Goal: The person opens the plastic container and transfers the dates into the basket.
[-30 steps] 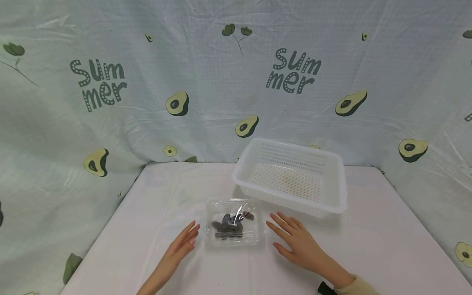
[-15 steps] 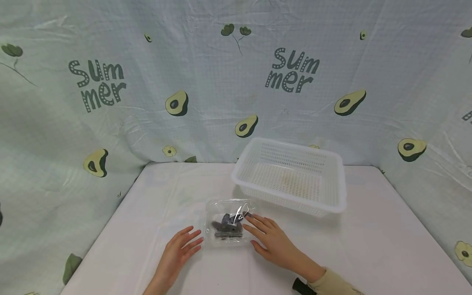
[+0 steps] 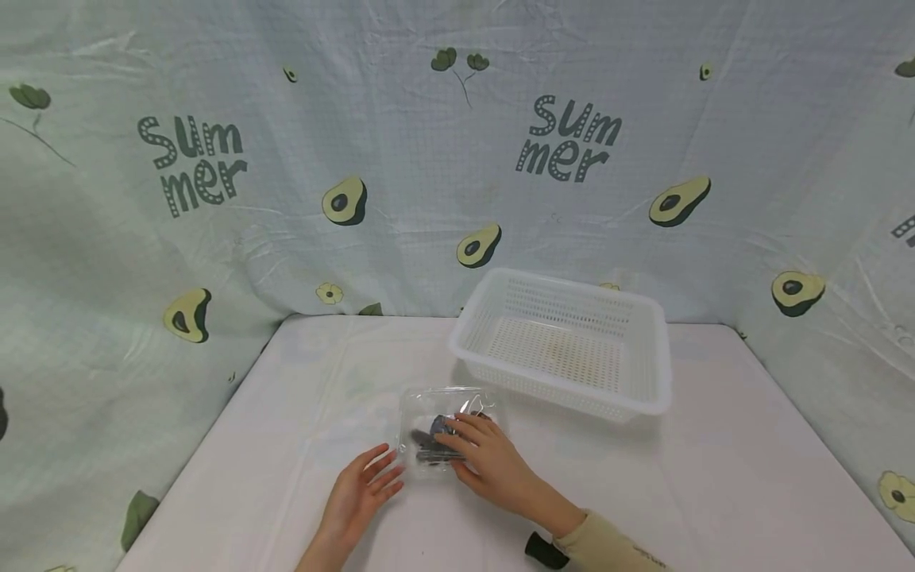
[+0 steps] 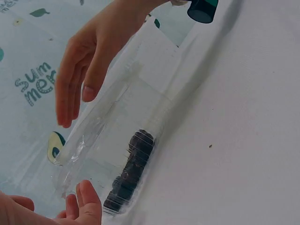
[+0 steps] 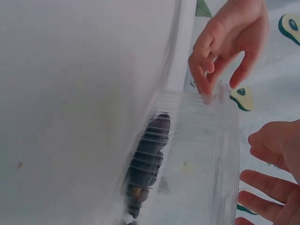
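A clear plastic lidded box sits on the table with several dark, oblong, fruit-like pieces lying in its bottom. My left hand is at the box's left side, palm facing it, fingers slightly bent and fingertips right at the edge. Above the lid, my right hand spreads over the right half, fingers pointing left, hiding some of the pieces from the head view. In the right wrist view, the left hand's fingertips reach the end of the box, and the right hand is above the lid.
Behind the box to the right stands a white perforated plastic basket. The white table meets a hanging cloth printed with avocados at its back and sides. A dark cylindrical thing shows by the right sleeve.
My right hand has moved left from beside the box to over its lid. The left hand has turned its palm toward the box and come closer to its left edge.
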Tool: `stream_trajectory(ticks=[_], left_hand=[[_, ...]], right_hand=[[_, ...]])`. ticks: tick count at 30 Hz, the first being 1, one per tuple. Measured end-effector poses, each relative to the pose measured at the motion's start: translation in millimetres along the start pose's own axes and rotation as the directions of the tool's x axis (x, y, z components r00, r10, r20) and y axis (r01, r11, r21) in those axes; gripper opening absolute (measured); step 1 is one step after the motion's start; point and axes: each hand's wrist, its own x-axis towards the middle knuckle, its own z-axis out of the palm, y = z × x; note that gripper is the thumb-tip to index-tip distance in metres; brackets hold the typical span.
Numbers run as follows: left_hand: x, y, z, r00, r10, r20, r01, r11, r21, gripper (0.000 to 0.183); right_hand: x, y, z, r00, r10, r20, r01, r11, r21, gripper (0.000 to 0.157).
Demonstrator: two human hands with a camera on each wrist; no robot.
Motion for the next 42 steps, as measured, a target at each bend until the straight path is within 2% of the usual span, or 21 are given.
stream_trajectory(ticks=[7,12,17,21,30,36,42], left_hand=[[4.0,-5.0,6.6,0.998,0.003,-0.057,-0.001,0.999,0.039,0.034],[6.1,-8.4,8.3,0.998,-0.013,-0.066,0.018,0.997,0.069,0.025],[8.4,-9.4,9.8,0.998,-0.018,-0.06,0.021,0.998,0.052,0.015],[7.5,-8.3,9.7,0.999,-0.034,-0.036,0.035,0.999,0.033,0.014],[3.0,-3.3,6.1,0.996,-0.077,0.037,0.076,0.997,0.009,0.018],[2.9,-2.9,4.9,0.997,-0.073,0.038,0.073,0.997,0.013,0.018],[3.3,-5.3,4.5,0.998,-0.051,0.024,0.049,0.997,0.064,0.016]], right_hand=[[18.2,-11.0,11.9,1.0,-0.006,-0.008,0.007,1.0,0.001,0.039],[28.9,-18.1,21.4,0.999,-0.034,-0.019,0.033,0.997,-0.068,0.033],[35.0,-22.5,30.6,0.999,-0.049,0.007,0.05,0.989,-0.136,0.029],[37.6,-25.9,33.4,0.998,-0.06,0.02,0.062,0.984,-0.166,0.025],[38.0,-26.2,35.6,0.995,-0.095,0.023,0.098,0.987,-0.129,0.02],[37.5,-23.5,33.5,0.989,-0.136,0.057,0.143,0.98,-0.14,0.016],[38.3,-22.8,32.8,0.976,-0.179,0.124,0.205,0.949,-0.24,0.026]])
